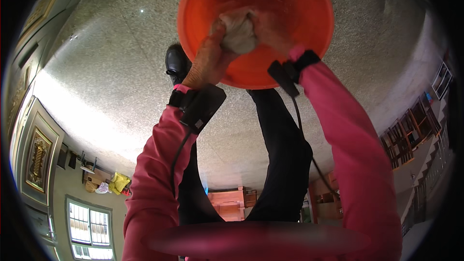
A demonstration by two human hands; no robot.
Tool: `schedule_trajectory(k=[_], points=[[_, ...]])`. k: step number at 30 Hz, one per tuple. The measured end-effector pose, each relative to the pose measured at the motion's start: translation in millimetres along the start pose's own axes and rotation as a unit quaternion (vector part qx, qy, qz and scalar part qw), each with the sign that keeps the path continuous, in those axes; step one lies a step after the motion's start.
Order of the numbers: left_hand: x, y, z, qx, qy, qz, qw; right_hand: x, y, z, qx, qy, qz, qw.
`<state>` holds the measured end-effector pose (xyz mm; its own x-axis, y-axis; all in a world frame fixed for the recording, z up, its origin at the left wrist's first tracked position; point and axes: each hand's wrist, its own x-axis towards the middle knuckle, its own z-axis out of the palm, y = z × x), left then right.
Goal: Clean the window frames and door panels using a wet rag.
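An orange-red plastic basin (pixel 308 11) stands on the floor before me, its far rim cut off by the picture's top edge. Over its inside I hold a crumpled, pale grey cloth (pixel 239 34). My left hand (pixel 212 54) grips the cloth from the left, thumb uppermost. On the other side my right hand (pixel 272 30), blurred by motion, has its fingers on the cloth too. Whether water lies in the basin I cannot tell. Both wrists carry black strapped devices with cables.
Beside the basin's lower left is a black shoe (pixel 176 61). Speckled stone-like floor (pixel 119 47) surrounds the basin. An ornate door (pixel 38 152) is at the left, with bags (pixel 119 183) and boxes by the wall. Wooden furniture (pixel 409 130) lines the right side, near a stair railing (pixel 424 188).
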<state>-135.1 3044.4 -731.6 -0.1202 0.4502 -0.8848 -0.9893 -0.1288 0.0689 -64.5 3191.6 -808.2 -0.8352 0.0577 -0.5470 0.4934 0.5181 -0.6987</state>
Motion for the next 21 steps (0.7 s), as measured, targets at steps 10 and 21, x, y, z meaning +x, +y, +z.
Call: schedule_trajectory(k=[10,21], points=[[18.4,4.9,-34.1,0.004,-0.017,-0.11,0.994,-46.9,-93.2,-17.1,0.274,-0.065,0.127,0.951],[-29.7,0.0,22.1,0.264,0.109,0.022,0.958,-49.4,-45.5,-46.8,0.247,0.134,0.228,0.932]])
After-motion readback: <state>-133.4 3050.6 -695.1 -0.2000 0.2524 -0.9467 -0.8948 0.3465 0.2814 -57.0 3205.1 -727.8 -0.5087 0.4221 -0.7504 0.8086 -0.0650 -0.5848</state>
